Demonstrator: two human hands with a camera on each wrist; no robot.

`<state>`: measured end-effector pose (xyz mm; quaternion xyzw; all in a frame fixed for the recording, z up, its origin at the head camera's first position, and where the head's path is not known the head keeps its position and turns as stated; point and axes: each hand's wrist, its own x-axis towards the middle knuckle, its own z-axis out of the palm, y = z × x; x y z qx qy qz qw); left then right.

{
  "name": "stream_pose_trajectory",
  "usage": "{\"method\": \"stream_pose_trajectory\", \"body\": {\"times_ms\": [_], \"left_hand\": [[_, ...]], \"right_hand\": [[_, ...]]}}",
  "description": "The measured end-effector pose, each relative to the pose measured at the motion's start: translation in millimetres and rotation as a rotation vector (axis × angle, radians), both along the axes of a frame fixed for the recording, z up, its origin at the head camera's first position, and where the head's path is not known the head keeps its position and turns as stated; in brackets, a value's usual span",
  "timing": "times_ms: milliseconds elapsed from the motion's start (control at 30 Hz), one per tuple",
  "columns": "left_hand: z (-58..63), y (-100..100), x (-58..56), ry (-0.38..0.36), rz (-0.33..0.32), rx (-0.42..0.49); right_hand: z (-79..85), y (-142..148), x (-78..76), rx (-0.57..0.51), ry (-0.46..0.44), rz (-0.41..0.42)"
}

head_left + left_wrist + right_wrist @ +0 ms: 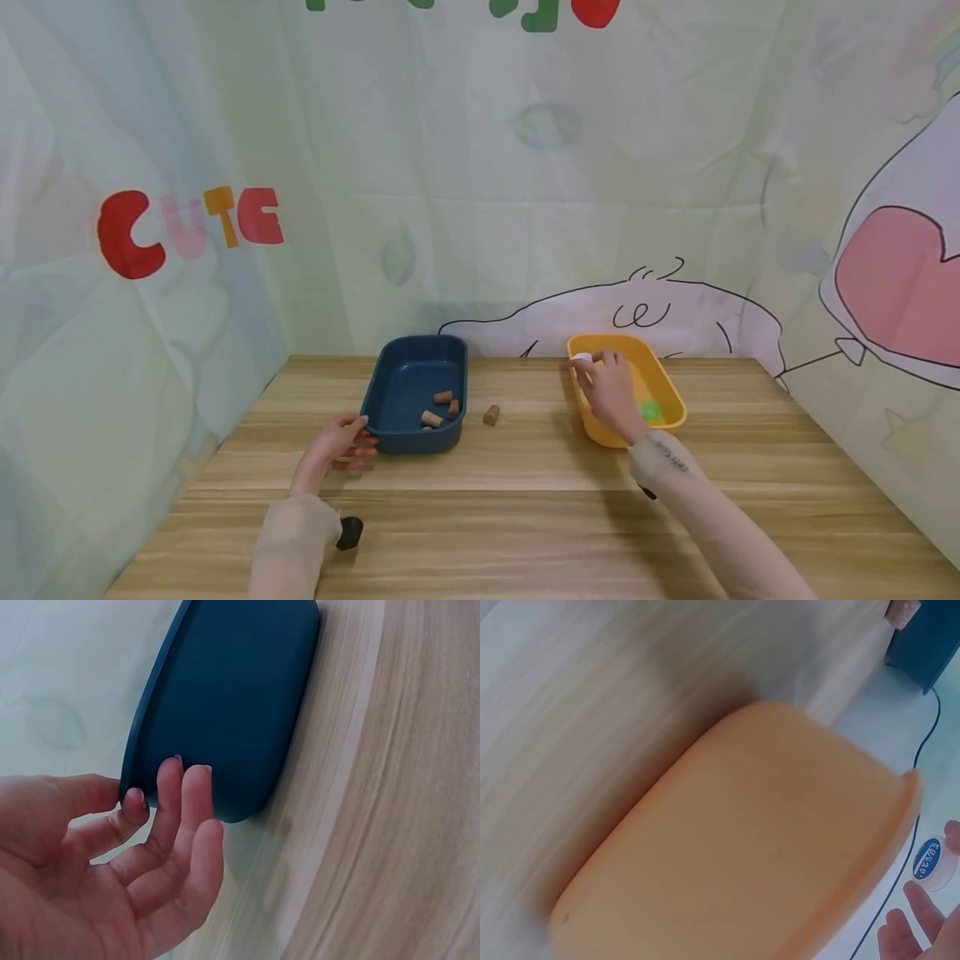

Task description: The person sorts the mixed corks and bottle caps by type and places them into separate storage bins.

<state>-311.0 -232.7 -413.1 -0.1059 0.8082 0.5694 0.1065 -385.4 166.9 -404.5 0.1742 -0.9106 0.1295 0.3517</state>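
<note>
At the near left corner of a dark blue plastic bin [416, 442], my left hand [335, 442] pinches the rim between thumb and index finger. Its other fingers [199, 799] spread along the outer wall in the left wrist view. Several brown corks [432, 419] lie in the near right part of that bin. My right hand [611, 392] is over the left side of a yellow bin [671, 392], pinching a small round white tub [932, 864] with a blue printed label on its end. A bright green piece [650, 411] lies inside the yellow bin.
One loose cork [491, 415] sits on the wooden table [480, 533] just right of the blue bin. A printed cloth backdrop [480, 208] rises behind the table and along both sides. A thin dark cable [930, 742] shows in the right wrist view.
</note>
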Motion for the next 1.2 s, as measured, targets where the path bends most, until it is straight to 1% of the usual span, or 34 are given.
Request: {"method": "stream_pose_trajectory", "body": {"times_ms": [100,233,400,500,633,767,1000,1200], "left_hand": [[0.5,0,0.3,-0.001,0.0,0.001],[0.6,0,0.7,-0.001,-0.001,0.003],[0.4,1,0.9,0.007,0.002,0.001],[0.3,1,0.6,0.012,0.004,0.003],[-0.6,1,0.0,0.017,0.009,0.005],[-1.3,1,-0.5,0.018,0.013,0.007],[-0.8,0,-1.4,0.014,0.011,0.012],[0.2,0,-1.0,0.006,0.008,0.011]], "right_hand": [[1.3,7,0.1,-0.008,-0.009,-0.016],[2.5,15,-0.3,-0.034,-0.045,-0.041],[4.5,24,-1.7,-0.041,-0.085,-0.063],[6.0,30,-2.5,-0.041,-0.089,-0.063],[6.7,39,-4.9,-0.004,-0.068,-0.068],[6.1,48,-8.6,0.034,-0.075,-0.067],[1.5,60,-10.5,0.025,-0.162,-0.066],[-3.0,65,-10.2,0.024,-0.185,-0.076]]}}
